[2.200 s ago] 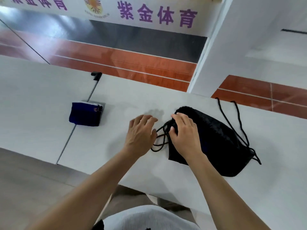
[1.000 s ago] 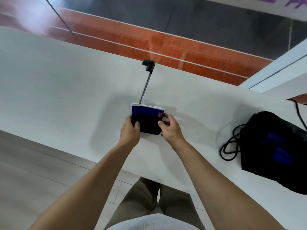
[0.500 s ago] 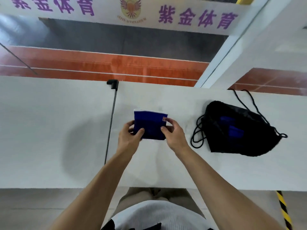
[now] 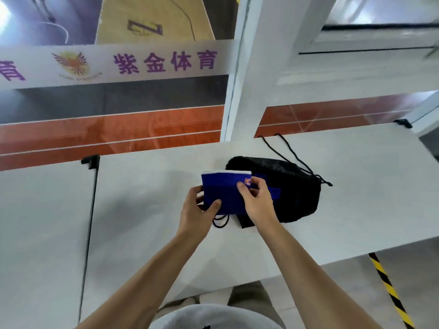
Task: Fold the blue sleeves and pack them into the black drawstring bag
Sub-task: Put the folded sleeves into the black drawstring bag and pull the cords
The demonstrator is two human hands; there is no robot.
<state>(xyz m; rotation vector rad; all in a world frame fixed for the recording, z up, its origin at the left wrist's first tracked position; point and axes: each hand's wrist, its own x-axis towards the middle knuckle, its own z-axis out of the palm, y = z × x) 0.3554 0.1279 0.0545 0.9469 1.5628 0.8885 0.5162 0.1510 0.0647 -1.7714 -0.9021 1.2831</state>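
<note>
Folded sleeve (image 4: 225, 192) held just left of bag (image 4: 292, 186), over its mouth. Left hand (image 4: 197, 210) pinches lower left edge, right hand (image 4: 255, 200) upper right corner — fingers clamped on cloth. Likely light, soft, floppy — grip both sides so fold keeps. Blue shows through bag.

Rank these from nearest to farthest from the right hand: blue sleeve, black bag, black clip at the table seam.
1. Blue sleeve: held by the right hand.
2. Black bag: just right, behind it.
3. Black clip: far left, at the table's back edge.
</note>
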